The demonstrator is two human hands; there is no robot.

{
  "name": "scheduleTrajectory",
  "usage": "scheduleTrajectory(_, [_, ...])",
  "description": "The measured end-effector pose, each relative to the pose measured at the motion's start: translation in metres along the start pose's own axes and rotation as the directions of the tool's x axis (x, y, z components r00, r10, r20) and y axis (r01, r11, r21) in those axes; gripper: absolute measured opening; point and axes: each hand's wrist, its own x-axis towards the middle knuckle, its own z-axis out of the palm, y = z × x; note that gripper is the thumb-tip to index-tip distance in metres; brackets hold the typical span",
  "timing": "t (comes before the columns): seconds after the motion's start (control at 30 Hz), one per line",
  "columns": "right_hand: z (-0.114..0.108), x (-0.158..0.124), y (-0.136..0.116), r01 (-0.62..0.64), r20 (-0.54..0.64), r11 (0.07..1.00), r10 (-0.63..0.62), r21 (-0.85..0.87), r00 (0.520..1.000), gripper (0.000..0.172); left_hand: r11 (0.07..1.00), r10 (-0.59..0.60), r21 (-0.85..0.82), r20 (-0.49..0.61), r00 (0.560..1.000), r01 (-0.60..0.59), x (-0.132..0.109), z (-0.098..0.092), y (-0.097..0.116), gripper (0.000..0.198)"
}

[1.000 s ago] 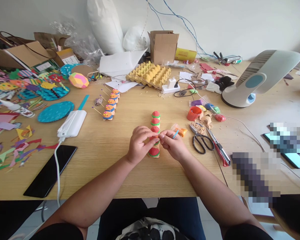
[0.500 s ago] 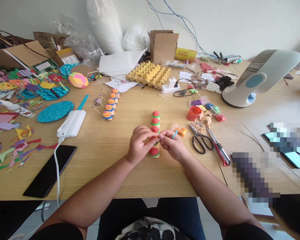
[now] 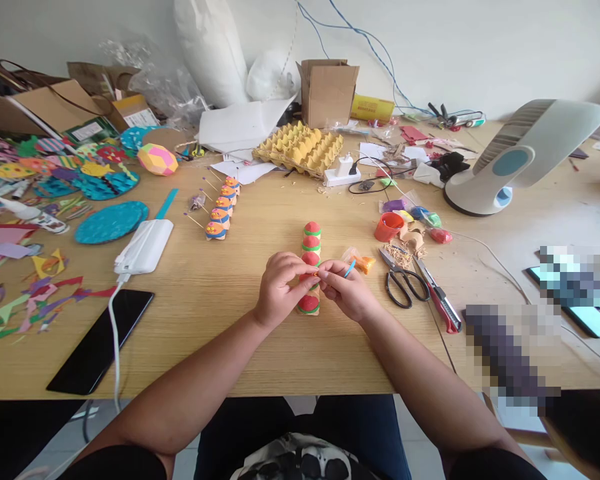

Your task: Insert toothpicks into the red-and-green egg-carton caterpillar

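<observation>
A row of red clay domes with green rims (image 3: 311,242) lies on the wooden table (image 3: 220,313), running away from me. My left hand (image 3: 279,288) and my right hand (image 3: 347,288) meet over the middle of that row. Both are closed in a pinch on a small orange bit between the fingertips. A thin blue tool (image 3: 349,268) sticks out of my right hand's fingers. The domes under my hands are partly hidden.
Black scissors (image 3: 405,283) and a red cutter (image 3: 443,303) lie right of my hands, near clay lumps (image 3: 410,223) and a red cup (image 3: 387,227). A fan (image 3: 520,157) stands at right. A phone (image 3: 103,340), a white power bank (image 3: 145,247), paper crafts (image 3: 95,180) and an egg tray (image 3: 300,147) lie left and behind.
Almost nothing has moved. My fingers have shifted very slightly over the clay row; the pinch stays in the same place.
</observation>
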Motion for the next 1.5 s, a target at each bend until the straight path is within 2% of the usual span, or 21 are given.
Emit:
scheduleTrajectory(0.33, [-0.0022,0.0,0.0,-0.011,-0.018,1.0,0.011,0.006,1.0,0.035,1.0,-0.003,0.001,0.016,1.0,0.003,0.0016,-0.0011,0.0012,0.018])
scheduleTrajectory(0.5, [-0.0024,0.0001,-0.0029,0.002,-0.036,1.0,-0.002,0.014,0.999,0.032,1.0,-0.021,-0.011,0.016,1.0,0.021,0.0009,-0.0022,0.005,0.011])
scheduleTrajectory(0.73, [-0.0027,0.0009,-0.0033,0.0,-0.031,1.0,0.0,0.012,1.0,0.032,0.996,-0.006,0.085,-0.012,1.0,0.007,0.0024,-0.0031,0.0069,0.004])
scheduleTrajectory(0.93, [-0.0043,0.0009,-0.0002,0.013,-0.032,1.0,-0.013,-0.006,0.999,0.032,0.987,0.048,0.153,-0.02,0.999,-0.044,0.0041,-0.0034,0.0073,0.007])
scheduleTrajectory(1.5, [0.0009,-0.0001,-0.0034,0.032,-0.034,0.999,-0.033,-0.031,0.999,0.04,0.983,0.022,0.184,-0.036,0.999,-0.015,0.0019,-0.004,0.0067,0.003])
